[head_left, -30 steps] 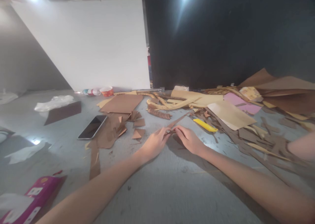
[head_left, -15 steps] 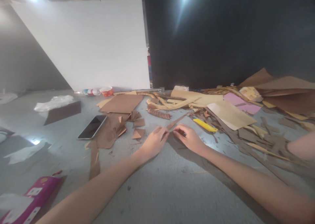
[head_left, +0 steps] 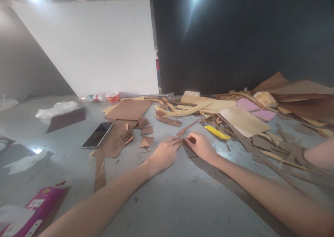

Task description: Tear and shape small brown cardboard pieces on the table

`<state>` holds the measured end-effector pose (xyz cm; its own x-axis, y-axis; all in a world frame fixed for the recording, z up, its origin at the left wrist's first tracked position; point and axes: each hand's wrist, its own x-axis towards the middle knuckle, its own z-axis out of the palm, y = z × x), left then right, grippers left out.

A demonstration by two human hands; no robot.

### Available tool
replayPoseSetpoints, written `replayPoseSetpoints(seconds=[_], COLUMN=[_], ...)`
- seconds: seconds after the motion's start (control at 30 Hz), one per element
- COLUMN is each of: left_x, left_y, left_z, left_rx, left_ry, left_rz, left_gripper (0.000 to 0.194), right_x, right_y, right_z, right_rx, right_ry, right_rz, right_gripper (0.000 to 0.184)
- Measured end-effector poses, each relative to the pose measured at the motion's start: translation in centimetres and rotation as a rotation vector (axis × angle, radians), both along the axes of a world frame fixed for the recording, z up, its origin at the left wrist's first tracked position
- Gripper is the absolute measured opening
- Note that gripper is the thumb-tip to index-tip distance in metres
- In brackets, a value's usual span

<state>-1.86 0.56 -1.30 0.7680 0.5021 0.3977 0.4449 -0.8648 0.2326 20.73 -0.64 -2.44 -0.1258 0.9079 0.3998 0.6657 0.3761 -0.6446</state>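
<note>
My left hand [head_left: 167,153] and my right hand [head_left: 200,146] meet over the grey table, fingertips touching or almost so. Both are closed in a pinch. Whatever lies between the fingers is small and mostly hidden; I cannot make it out. Just behind the fingertips lies a thin brown paper strip [head_left: 187,127]. Right of my right hand is a yellow box cutter [head_left: 217,132]. Small folded brown paper pieces [head_left: 146,141] lie left of my left hand. A ridged brown folded paper piece [head_left: 168,120] and a curved tan paper strip [head_left: 182,112] are farther back.
A phone [head_left: 98,135] lies at left on brown paper, with a magenta tissue pack [head_left: 44,202] nearer me. Paper scraps [head_left: 271,146] cover the right side, where another person's forearm [head_left: 319,155] reaches in. White [head_left: 91,46] and black panels [head_left: 235,39] stand behind.
My left hand has shifted slightly right, its fingers now flatter and against my right fingertips. My right hand stays in nearly the same place.
</note>
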Motion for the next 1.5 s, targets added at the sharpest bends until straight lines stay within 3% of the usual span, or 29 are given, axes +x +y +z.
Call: replayPoseSetpoints(seconds=[0.23,0.43,0.83,1.13,1.5], left_x=[0.0,0.0,0.0,0.2,0.2], left_y=[0.1,0.2,0.0,-0.4,-0.7], left_z=[0.1,0.1,0.6,1.1,1.4], left_rx=[-0.005,0.036,-0.057,0.003,0.002], left_ry=[0.023,0.054,0.016,0.147,0.117], left_rz=[-0.012,-0.032,-0.018,0.006,0.077], left_gripper=[0.049,0.045,0.046,0.040,0.036], right_x=[-0.1,-0.5,-0.7,-0.9,-0.7], right_y=[-0.4,-1.6,-2.1,-2.2,-2.2], right_z=[0.0,1.1,1.1,0.9,0.7], right_rx=[0.073,0.136,0.230,0.241,0.237], right_ry=[-0.106,-0.280,-0.506,-0.535,-0.466], right_rz=[0.010,0.064,0.223,0.219,0.164], right_gripper=[0.020,0.041,0.034,0.034,0.042])
